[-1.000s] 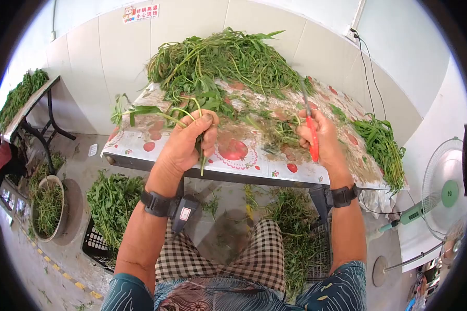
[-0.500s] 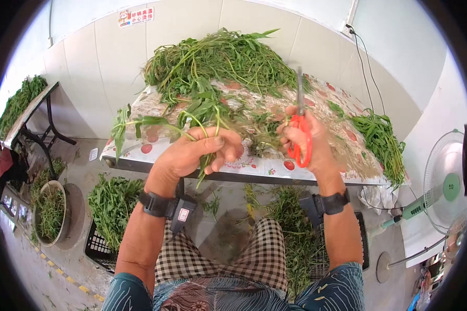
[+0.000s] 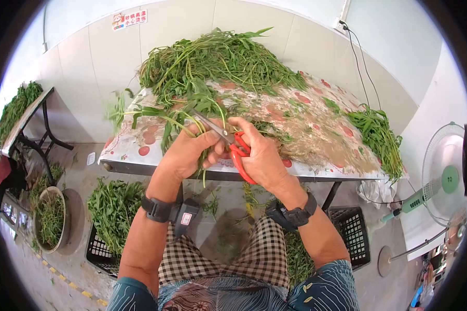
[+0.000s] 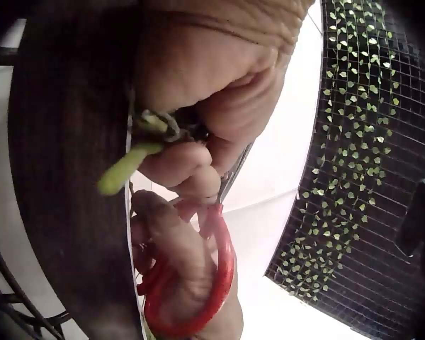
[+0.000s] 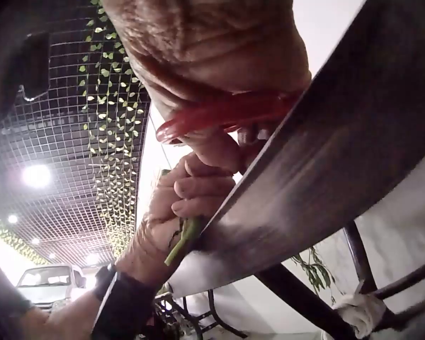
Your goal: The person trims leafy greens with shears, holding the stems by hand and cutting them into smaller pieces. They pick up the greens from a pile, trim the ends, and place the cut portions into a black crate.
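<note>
Head view: greens fill black crate; bowl holds more.

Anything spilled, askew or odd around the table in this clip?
Yes: green cuttings lie scattered on the floor under the table, outside the black crates. Brownish grit is smeared across the tablecloth. The left hand grips a bunch of stems; the right hand holds red scissors against them.

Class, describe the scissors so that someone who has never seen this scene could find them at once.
Start at the table with the red-patterned cloth and its big heap of greens. At its near edge the two hands meet; the right hand grips the scissors. Their red handles are the only bright red tool among green stems.
</note>
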The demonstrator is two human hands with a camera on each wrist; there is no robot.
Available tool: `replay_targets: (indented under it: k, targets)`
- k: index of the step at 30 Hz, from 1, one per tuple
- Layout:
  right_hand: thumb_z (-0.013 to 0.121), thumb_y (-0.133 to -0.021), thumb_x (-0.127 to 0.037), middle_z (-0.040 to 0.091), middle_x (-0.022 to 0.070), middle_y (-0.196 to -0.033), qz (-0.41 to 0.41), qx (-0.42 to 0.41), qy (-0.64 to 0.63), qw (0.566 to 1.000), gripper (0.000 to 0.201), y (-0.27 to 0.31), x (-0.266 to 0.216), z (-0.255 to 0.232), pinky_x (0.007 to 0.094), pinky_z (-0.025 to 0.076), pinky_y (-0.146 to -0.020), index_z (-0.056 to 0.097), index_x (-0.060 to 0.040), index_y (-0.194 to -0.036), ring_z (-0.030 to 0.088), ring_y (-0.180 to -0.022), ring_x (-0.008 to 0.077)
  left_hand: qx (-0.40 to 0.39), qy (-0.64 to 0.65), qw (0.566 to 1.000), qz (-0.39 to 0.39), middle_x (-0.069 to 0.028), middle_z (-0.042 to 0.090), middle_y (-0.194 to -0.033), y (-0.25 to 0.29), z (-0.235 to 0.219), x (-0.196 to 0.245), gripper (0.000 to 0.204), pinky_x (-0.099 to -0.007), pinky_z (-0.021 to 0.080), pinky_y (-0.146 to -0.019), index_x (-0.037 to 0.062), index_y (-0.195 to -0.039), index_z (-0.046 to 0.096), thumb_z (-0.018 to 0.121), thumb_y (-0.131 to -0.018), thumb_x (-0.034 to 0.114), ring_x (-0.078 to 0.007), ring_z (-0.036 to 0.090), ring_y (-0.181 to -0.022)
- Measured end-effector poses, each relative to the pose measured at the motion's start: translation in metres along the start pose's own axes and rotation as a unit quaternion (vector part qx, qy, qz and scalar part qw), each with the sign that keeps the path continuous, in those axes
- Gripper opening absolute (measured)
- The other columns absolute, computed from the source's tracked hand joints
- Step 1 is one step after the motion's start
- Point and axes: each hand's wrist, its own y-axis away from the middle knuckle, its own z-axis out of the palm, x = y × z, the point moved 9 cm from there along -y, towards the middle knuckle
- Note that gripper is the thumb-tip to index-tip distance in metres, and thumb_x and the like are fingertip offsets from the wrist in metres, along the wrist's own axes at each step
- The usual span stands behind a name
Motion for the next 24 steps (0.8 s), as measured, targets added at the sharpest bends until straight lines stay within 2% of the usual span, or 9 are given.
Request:
replay_targets:
  k: [6,8,10,12,14,16,20,22,24]
  targets:
    - [0.059,-0.078,-0.016,0.063,0.0141,-0.076,0.04,0.023,0.229,0.972,0.03,0.007,0.048,-0.046,0.0414,0.047,-0.06,0.054,-0.0129,-0.108,0.061,-0.069,0.0332,-0.006,0.04,0.999,0.022,-0.0029,0.056,-0.068,0.002,-0.003,0.003,0.022,-0.0188,0.036,-0.039,0.0032,-0.104,0.055,0.053,-0.089,0.019,-0.0081,0.049,-0.051]
    - [0.058,-0.079,-0.016,0.063,0.0156,-0.079,0.116,0.014,0.255,0.96,0.029,0.022,0.064,-0.083,0.042,0.047,-0.063,0.054,-0.0125,-0.107,0.061,-0.073,0.0344,-0.017,0.022,0.999,0.022,-0.0023,0.055,-0.069,0.001,-0.003,0.001,0.024,-0.0182,0.036,-0.038,0.0032,-0.107,0.055,0.051,-0.09,0.02,-0.0065,0.048,-0.05]
    - [0.058,-0.079,-0.016,0.063,0.0174,-0.084,0.162,0.027,0.34,0.926,0.027,0.044,0.079,-0.125,0.0423,0.047,-0.067,0.055,-0.0104,-0.106,0.06,-0.079,0.0351,-0.017,0.022,0.999,0.023,-0.0023,0.055,-0.069,0.001,-0.002,0.001,0.022,-0.0186,0.036,-0.039,0.0034,-0.105,0.056,0.052,-0.09,0.019,-0.0069,0.049,-0.051]
    - [0.057,-0.079,-0.017,0.061,0.0181,-0.089,0.133,0.072,0.361,0.92,0.028,0.076,0.095,-0.172,0.0426,0.045,-0.069,0.054,-0.0083,-0.106,0.059,-0.083,0.0359,-0.02,0.02,0.999,0.024,-0.0021,0.055,-0.069,0.002,-0.001,0.001,0.021,-0.0188,0.036,-0.04,0.0035,-0.103,0.056,0.052,-0.089,0.019,-0.007,0.049,-0.052]
    - [0.053,-0.077,-0.008,0.06,0.0209,-0.096,0.165,0.101,0.357,0.914,0.031,0.11,0.107,-0.217,0.0393,0.045,-0.076,0.054,-0.004,-0.108,0.058,-0.089,0.0365,-0.025,0.016,0.999,0.028,-0.0019,0.054,-0.069,0.001,0.0,0.001,0.021,-0.0187,0.036,-0.041,0.0035,-0.103,0.056,0.052,-0.09,0.019,-0.0067,0.049,-0.053]
    - [0.056,-0.077,-0.011,0.061,0.0192,-0.09,0.229,0.1,0.438,0.863,0.03,0.151,0.13,-0.259,0.0421,0.045,-0.07,0.053,-0.005,-0.107,0.058,-0.084,0.0383,-0.021,0.006,0.999,0.037,-0.0011,0.054,-0.068,0.001,0.0,0.001,0.022,-0.0183,0.035,-0.04,0.0031,-0.104,0.056,0.05,-0.091,0.019,-0.0063,0.048,-0.052]
    - [0.053,-0.075,-0.008,0.059,0.022,-0.09,0.318,0.117,0.414,0.845,0.03,0.24,0.164,-0.294,0.0427,0.044,-0.069,0.054,-0.0029,-0.105,0.056,-0.085,0.0392,-0.01,-0.003,0.999,0.041,-0.0013,0.053,-0.068,0.002,0.002,0.003,0.02,-0.0185,0.035,-0.04,0.0028,-0.102,0.057,0.05,-0.09,0.018,-0.0066,0.048,-0.052]
    - [0.055,-0.074,-0.01,0.059,0.0223,-0.089,0.397,0.044,0.465,0.79,0.03,0.307,0.213,-0.299,0.0423,0.044,-0.069,0.055,-0.0016,-0.103,0.056,-0.085,0.038,0.003,-0.007,0.999,0.05,-0.0012,0.053,-0.067,0.002,0.003,0.004,0.019,-0.0188,0.035,-0.04,0.0024,-0.1,0.057,0.049,-0.091,0.017,-0.0068,0.047,-0.051]
    - [0.056,-0.075,-0.012,0.058,0.021,-0.082,0.463,0.058,0.37,0.803,0.028,0.433,0.321,-0.324,0.0417,0.044,-0.068,0.055,-0.0011,-0.101,0.056,-0.079,0.0389,-0.004,-0.006,0.998,0.059,-0.0008,0.051,-0.065,0.0,0.003,0.004,0.018,-0.019,0.034,-0.04,0.0026,-0.098,0.057,0.048,-0.091,0.016,-0.0069,0.045,-0.049]
